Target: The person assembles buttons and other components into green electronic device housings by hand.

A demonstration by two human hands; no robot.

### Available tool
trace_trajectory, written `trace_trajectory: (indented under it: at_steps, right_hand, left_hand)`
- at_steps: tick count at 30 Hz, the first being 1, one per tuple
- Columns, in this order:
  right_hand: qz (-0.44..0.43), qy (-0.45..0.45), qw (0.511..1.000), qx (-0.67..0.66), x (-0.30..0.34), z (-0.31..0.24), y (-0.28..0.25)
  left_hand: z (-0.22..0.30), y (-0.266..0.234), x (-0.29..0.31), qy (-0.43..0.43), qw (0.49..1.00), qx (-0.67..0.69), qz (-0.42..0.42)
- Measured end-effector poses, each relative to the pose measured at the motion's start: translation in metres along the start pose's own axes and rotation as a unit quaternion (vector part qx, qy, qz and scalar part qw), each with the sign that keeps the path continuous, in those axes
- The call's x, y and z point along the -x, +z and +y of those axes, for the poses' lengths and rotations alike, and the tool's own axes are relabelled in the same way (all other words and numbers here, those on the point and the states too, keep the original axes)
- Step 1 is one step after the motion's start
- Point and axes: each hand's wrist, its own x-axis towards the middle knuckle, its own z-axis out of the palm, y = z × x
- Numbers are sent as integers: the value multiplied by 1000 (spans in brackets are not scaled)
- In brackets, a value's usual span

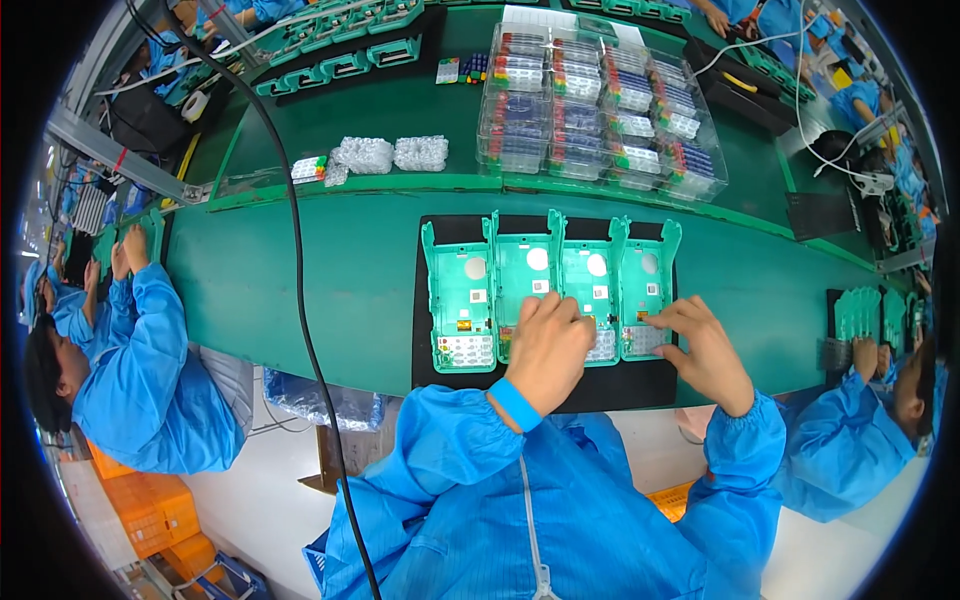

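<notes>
Four green plastic housings (580, 285) lie open-side up, abreast, on a black mat (640, 386).

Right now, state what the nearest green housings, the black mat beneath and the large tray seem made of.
Green housings: likely moulded plastic, smooth, with uniform colour and raised walls.
Black mat: perhaps rubber or foam; dull, without shine.
Large tray: probably thin clear plastic, glossy; see-through with bright glints.

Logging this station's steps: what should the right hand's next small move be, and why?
Probably press gently along the grey keypad in the rightmost green housing of the four: the right hand is at its right edge, thumb and fingertip apart. Whether the keypad is fully seated can't be told from here.
</notes>
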Motion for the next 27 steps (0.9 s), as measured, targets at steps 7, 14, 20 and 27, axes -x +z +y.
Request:
trace_trajectory:
  at_steps: [7,14,20,27]
  right_hand:
    - [69,-39,996,38,1,-8,7]
    - [79,-87,986,121,7,-13,10]
    - [21,-77,985,152,-4,-18,9]
    - [0,-105,983,148,-16,-12,15]
  left_hand:
    - [11,-7,-6,17,1000,-14,-9]
    - [14,-11,-23,15,998,-48,-27]
    - [14,-15,-24,25,995,-75,-61]
    - [12,-8,-24,43,989,-122,-76]
